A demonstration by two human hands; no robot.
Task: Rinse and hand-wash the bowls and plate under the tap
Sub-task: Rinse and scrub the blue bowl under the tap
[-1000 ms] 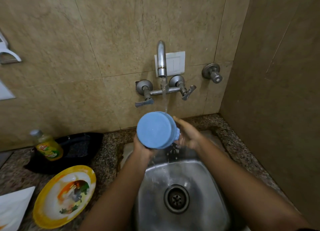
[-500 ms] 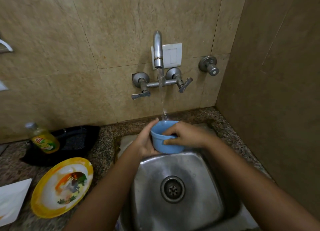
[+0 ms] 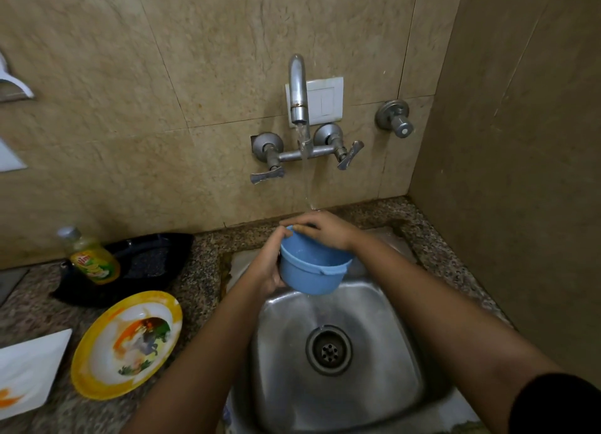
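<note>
A blue plastic bowl (image 3: 312, 267) is held over the back of the steel sink (image 3: 383, 352), tilted with its mouth toward the wall. My left hand (image 3: 265, 267) grips its left side and base. My right hand (image 3: 320, 228) lies over the far rim, fingers curled on the edge. Water runs from the wall tap (image 3: 297, 89) and lands by my right hand's fingers. A yellow-rimmed plate (image 3: 126, 344) with a printed picture lies on the counter to the left.
A yellow dish-soap bottle (image 3: 92, 258) lies in a black tray (image 3: 153, 261) behind the plate. A white square dish (image 3: 26, 368) sits at the far left edge. Granite counter (image 3: 205, 271) surrounds the sink; a wall stands close on the right.
The bowl turned from bottom-up facing me to mouth-up under the stream, then tilted toward the wall. My right hand moved from beside it onto its far rim.
</note>
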